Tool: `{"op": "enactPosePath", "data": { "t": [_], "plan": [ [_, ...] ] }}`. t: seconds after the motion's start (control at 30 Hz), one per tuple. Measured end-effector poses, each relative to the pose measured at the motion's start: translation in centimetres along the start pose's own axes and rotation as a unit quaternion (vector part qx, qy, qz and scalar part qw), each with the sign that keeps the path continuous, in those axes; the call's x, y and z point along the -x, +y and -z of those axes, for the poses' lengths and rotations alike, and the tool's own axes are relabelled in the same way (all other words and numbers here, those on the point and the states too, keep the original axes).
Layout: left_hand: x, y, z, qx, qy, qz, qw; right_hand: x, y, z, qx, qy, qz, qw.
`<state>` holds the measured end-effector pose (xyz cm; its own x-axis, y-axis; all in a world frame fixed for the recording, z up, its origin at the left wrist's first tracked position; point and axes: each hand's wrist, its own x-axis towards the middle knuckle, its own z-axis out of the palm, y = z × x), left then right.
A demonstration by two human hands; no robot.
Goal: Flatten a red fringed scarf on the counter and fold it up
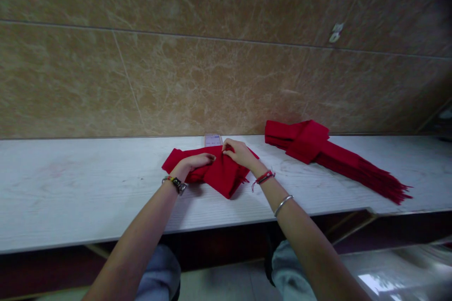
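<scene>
A red scarf (224,174) lies partly folded on the white bench top, one flap hanging toward me and a bit of fringe showing at its right. My right hand (239,153) pinches the cloth near its far edge between thumb and fingertips. On the scarf's left part, my left hand (198,161) is closed on the fabric, its fingers pointing right; the fold hides part of its grip. Farther right lies a second red scarf (307,143), folded lengthwise with a wrapped band of cloth around it and its fringe spread toward the right.
Behind the near scarf a phone (213,140) with a lit screen stands against the tiled wall (212,80). The narrow white bench (88,188) runs along that wall. Its front edge is just above my knees (158,273). A small white fixture (336,33) sits on the wall.
</scene>
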<state>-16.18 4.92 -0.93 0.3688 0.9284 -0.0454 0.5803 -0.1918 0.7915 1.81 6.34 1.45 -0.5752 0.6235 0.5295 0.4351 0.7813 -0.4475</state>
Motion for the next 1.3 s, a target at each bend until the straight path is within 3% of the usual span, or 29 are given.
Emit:
{"op": "enactPosePath", "data": {
  "t": [0.17,0.3,0.5,0.63,0.8,0.93,1.1,1.2,1.3],
  "plan": [
    [-0.8,0.5,1.0,-0.055,0.072,0.005,0.996,-0.3,0.8,-1.5,0.015,-0.013,-0.02,1.0],
    [0.3,1.5,2.4,-0.103,0.133,0.014,0.986,-0.4,1.5,-2.4,0.023,-0.022,-0.04,0.999],
    [2.0,2.6,1.6,-0.073,-0.001,0.067,0.995,-0.7,1.9,-2.5,0.034,-0.018,-0.061,0.997],
    [2.2,2.0,0.8,-0.03,0.007,0.076,0.997,0.2,1.3,-0.3,0.097,-0.035,-0.046,0.994],
    [2.4,1.1,1.3,0.06,0.007,0.095,0.994,4.1,-0.7,2.6,0.129,-0.121,-0.008,0.984],
    [2.4,1.2,1.5,0.086,-0.012,0.1,0.991,6.5,-1.8,1.6,0.182,-0.095,0.029,0.978],
    [2.4,1.4,1.4,0.1,-0.015,0.106,0.989,6.6,-0.8,-1.2,0.259,-0.093,0.012,0.961],
    [2.3,1.2,1.5,0.098,-0.003,0.103,0.99,6.2,-0.1,-1.7,0.221,-0.054,-0.013,0.974],
    [2.2,1.1,1.8,0.103,0.008,0.098,0.99,6.2,0.3,-0.2,0.12,0.001,-0.017,0.993]
  ]
}}
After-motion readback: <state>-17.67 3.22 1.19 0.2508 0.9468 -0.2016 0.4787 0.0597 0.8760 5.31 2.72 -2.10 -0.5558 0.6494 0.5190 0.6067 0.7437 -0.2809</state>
